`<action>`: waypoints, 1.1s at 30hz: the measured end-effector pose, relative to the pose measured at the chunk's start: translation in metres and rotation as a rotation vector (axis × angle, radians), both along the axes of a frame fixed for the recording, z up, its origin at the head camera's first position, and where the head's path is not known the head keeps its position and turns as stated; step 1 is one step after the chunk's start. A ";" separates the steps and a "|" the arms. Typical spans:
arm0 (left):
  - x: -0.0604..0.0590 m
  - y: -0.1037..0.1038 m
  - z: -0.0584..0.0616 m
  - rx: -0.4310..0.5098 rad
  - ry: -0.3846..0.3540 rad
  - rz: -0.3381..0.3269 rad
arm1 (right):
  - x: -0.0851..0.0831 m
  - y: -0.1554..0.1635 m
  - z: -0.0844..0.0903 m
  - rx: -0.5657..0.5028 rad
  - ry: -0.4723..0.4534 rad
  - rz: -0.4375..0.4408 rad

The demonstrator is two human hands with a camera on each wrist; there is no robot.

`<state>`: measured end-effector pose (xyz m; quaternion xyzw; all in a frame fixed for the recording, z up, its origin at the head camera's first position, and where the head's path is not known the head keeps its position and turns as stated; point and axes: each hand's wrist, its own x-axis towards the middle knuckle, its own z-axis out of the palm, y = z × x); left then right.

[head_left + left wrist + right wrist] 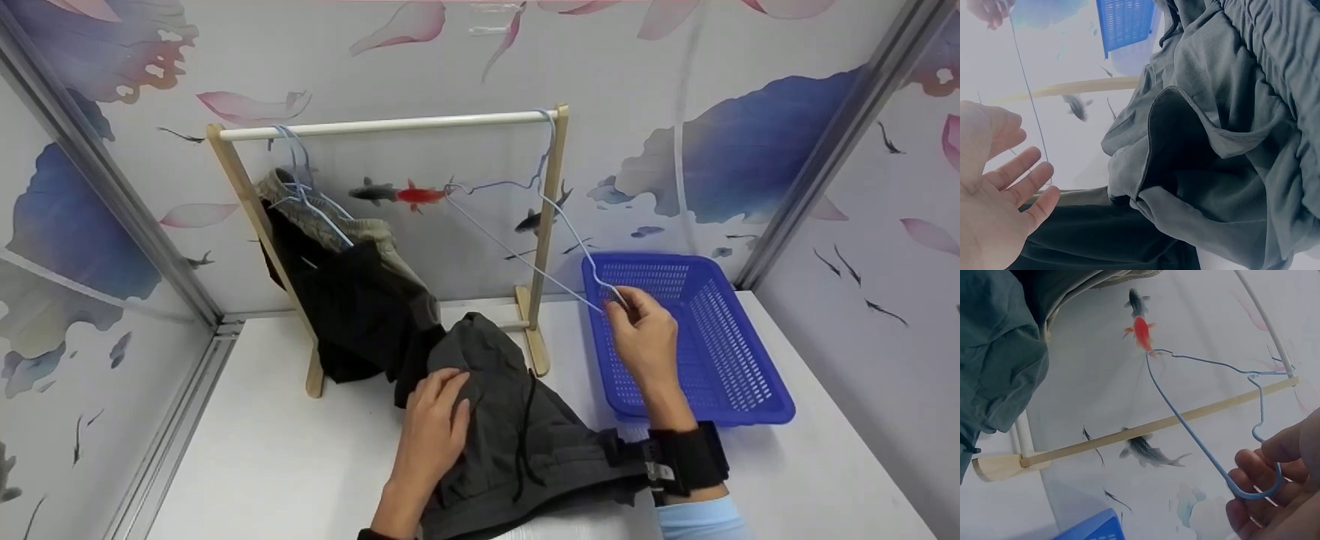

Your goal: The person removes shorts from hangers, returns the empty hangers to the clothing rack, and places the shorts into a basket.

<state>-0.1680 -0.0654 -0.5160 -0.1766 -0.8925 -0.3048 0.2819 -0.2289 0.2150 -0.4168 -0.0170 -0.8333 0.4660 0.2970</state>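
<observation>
The person's forearms are running out of the bottom of the head view, so only the hands, a dark wrist strap and a pale blue sleeve are showing. The left hand (435, 427) is lying flat, fingers straight and relaxed, on the grey trousers (517, 420), which are spreading over the white desk (285, 465) in front of the wooden rack (390, 126); their lower end is being cut off by the frame edge. In the left wrist view the fingers (1016, 191) are showing spread and uncurled, with the grey cloth just beside them and much of that picture washing out to white.

The right hand (643, 337) is pinching the corner of a light blue wire hanger (525, 259), whose hook is sitting on the rail at the rack's right post. In the right wrist view the wire (1207, 444) is looping round the curled fingertips (1252, 495), while the hook end is getting lost against the bright wall.

Two hangers are showing: this one and a second hanger (307, 191) at the rail's left end, carrying dark garments (352, 300); how many pieces are hanging there is hard to make out. One blue basket (739, 390) is sitting on the desk just right of the rack, partly behind the right hand.

No readable writing or label is appearing on anything; the walls are showing only painted fish and petals.
</observation>
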 end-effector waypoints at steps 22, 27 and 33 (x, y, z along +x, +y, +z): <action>0.010 -0.001 0.007 0.094 -0.038 0.029 | 0.041 -0.023 -0.069 0.094 -0.115 0.064; 0.012 -0.001 0.007 0.123 -0.040 0.037 | 0.050 -0.031 -0.092 0.150 -0.056 0.099; 0.015 -0.001 0.004 0.167 -0.026 0.057 | 0.060 -0.040 -0.115 0.220 -0.012 0.121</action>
